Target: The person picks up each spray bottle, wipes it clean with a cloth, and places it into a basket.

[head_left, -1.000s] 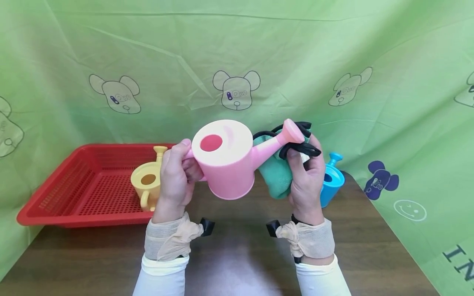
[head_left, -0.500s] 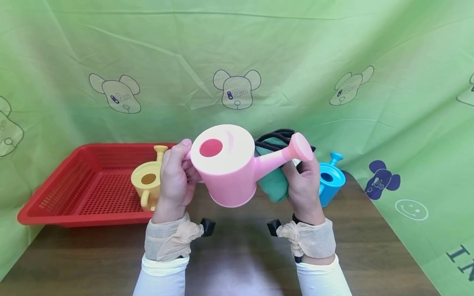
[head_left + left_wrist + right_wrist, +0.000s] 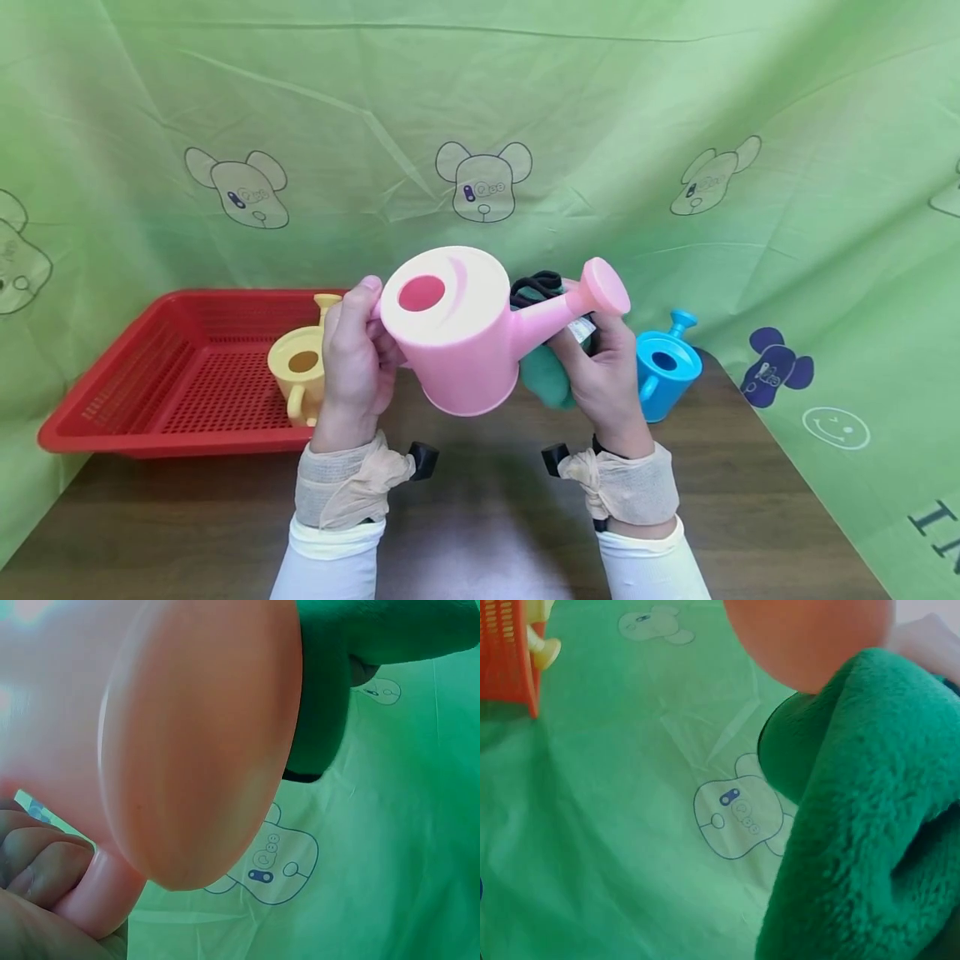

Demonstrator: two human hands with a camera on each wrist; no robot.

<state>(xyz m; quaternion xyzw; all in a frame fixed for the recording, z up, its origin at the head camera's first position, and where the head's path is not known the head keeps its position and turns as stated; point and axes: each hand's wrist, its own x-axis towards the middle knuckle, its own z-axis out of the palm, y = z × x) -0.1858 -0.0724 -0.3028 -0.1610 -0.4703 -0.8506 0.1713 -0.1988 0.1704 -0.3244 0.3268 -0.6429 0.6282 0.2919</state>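
My left hand (image 3: pixel 355 358) grips the handle of a pink watering can (image 3: pixel 467 350), held above the table with its spout toward the right. In the left wrist view the fingers curl round the pink handle (image 3: pixel 105 896), and the can's base faces the camera. Behind the spout, my right hand (image 3: pixel 603 375) holds a bunched green cloth (image 3: pixel 546 377) with black edging and a white label. Fuzzy green pile of the cloth fills much of the right wrist view, close to the can's far side. The spout hides part of the right fingers.
A red perforated basket (image 3: pixel 180 446) stands at the left with a yellow watering can (image 3: pixel 295 371) at its right end. A blue watering can (image 3: pixel 663 375) is on the wooden table (image 3: pixel 480 517) beyond my right hand. A green printed curtain (image 3: pixel 600 108) hangs behind.
The right hand has moved left with the cloth, bringing it behind the spout and nearer the can's body. The pink can has turned slightly, its spout head dipping lower. More of the blue can shows.
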